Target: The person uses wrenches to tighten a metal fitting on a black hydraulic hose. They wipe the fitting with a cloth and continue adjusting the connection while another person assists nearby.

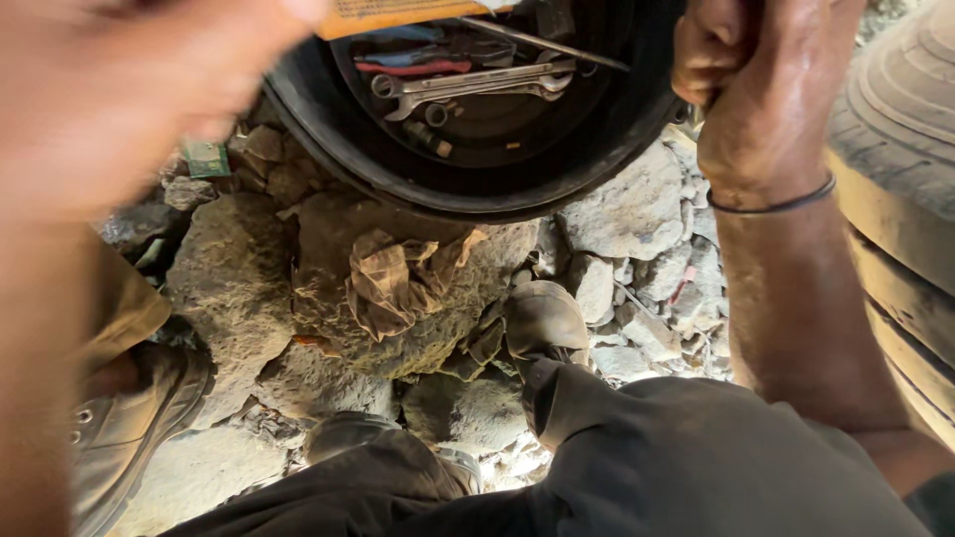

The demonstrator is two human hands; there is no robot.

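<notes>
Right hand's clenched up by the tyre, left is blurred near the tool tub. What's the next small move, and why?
Probably steady the left hand over the black tub: it is blurred and apparently empty, while the spanners lie loose inside. The right hand is fisted beside the tyre; what it grips is hidden.

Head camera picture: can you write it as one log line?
right hand: fisted by tyre | left hand: blurred, raised | black tub: wrenches, pliers | ground: rocks, rag

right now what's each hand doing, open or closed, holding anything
Left hand: blurred, close to the camera; open or closed cannot be told.
Right hand: closed in a fist beside the black tub; what it grips is hidden.
</notes>
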